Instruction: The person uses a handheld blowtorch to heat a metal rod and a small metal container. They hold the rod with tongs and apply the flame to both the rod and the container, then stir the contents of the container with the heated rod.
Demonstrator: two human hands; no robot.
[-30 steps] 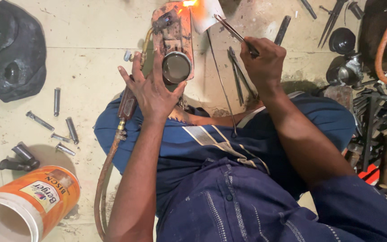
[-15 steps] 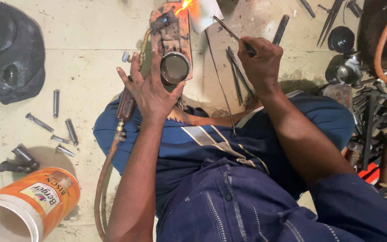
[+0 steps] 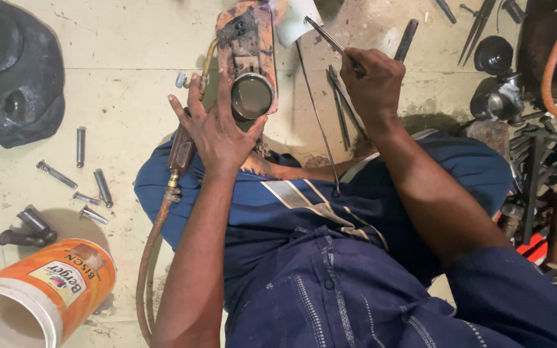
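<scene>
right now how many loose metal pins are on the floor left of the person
4 for sure: one upright pin, one slanted pin, one beside a shorter one. A fifth lies just below. The dark T-shaped piece isn't counted; others may be hidden.

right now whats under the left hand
Under the left hand lies a torch handle joined to a brown hose. The palm hides the handle's middle and the grip itself.

Light was even and fairly bright over the pale floor (image 3: 130, 96). Shadows stayed soft; the right edge fell dim and slightly blurred
</scene>
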